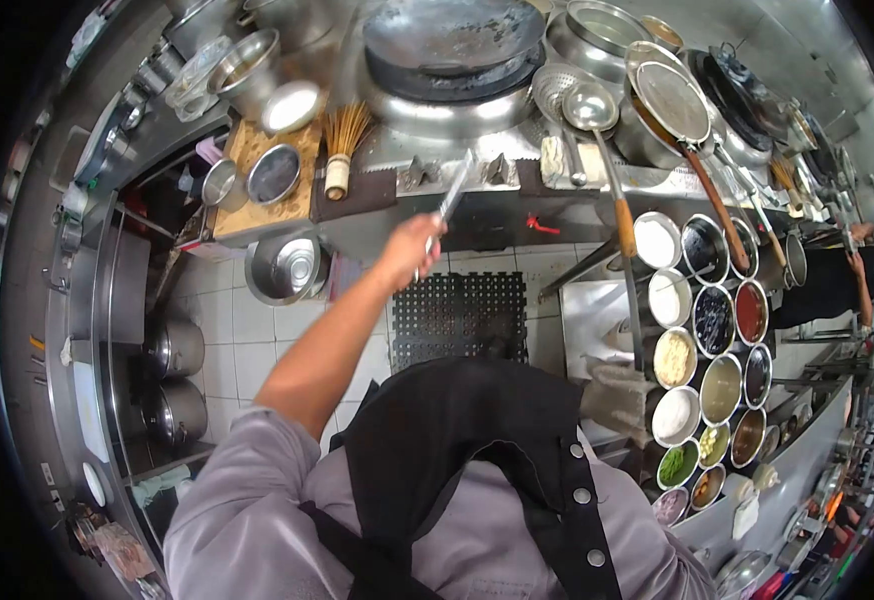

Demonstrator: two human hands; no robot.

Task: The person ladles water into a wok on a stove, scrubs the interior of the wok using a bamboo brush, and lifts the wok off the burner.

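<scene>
My left hand [415, 246] is closed around a long, slim metal utensil [457, 185]. Its bright end points up and away from me, and glare hides whether it is a knife or tongs. The hand is over the front edge of the stove counter [407, 212]. Just beyond the utensil, a large dark wok [452, 35] sits on the burner. A bamboo brush [341, 155] lies to the left of it. On the right, a ladle [591, 106] with a wooden handle rests across the counter. My right hand is out of view; only that side's sleeve shows.
Round containers of ingredients [676, 357] stand in rows at right. A wooden board [282, 205] at left holds metal bowls. A metal pot [282, 268] is below it, and a black perforated mat [460, 315] covers floor tiles. Another person [827, 285] is at far right.
</scene>
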